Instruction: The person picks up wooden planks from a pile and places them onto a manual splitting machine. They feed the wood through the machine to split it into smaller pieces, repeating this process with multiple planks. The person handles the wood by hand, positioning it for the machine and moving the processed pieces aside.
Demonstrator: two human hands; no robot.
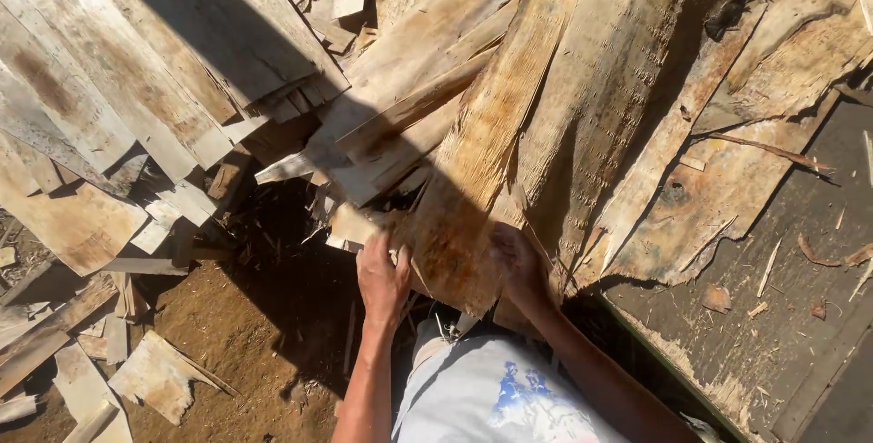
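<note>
Wooden veneer sheet (473, 179) slants out of the heaped pile (182, 88) ahead of me; I clamp my left hand (383, 279) and right hand (518, 266) on its near bottom edge, steadying it above the dirt ground (245, 334)

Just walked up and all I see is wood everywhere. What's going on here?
A person stands at a big heap of thin wood sheets. Both hands grip the near end of one long sheet that slopes out of the heap: the left hand at its left edge, the right hand at its right. Broken scraps lie on the dirt below.
</note>
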